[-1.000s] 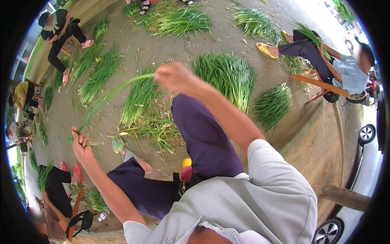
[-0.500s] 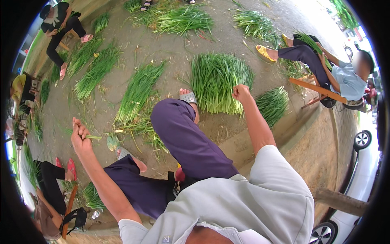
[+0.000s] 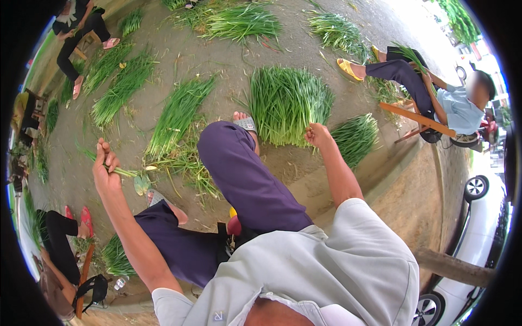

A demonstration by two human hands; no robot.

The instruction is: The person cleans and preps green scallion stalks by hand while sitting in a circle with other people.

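My left hand (image 3: 107, 165) is raised at the left with its fingers closed round a few garlic chive stalks (image 3: 126, 173). Their pale ends point right and thin green leaves trail out behind the hand. My right hand (image 3: 317, 135) is at the lower right edge of a large, neatly laid pile of garlic chives (image 3: 288, 103), close to the pale stem ends. Its fingers are curled in; what they hold, if anything, is hidden. Left of my knee lies a looser heap of chives (image 3: 176, 117), with pale trimmings (image 3: 190, 168) strewn below it.
A smaller chive bundle (image 3: 356, 138) lies right of the large pile. More bunches (image 3: 242, 23) spread over the ground farther off. A seated person (image 3: 465, 103) at the right handles chives; others sit along the left. A white car (image 3: 484, 217) stands behind a trunk-like post (image 3: 454, 267).
The right hand has dropped from over the large pile's right side toward its stem ends. In the left hand, the stalks now show longer and tilt down to the right. The view has shifted slightly.
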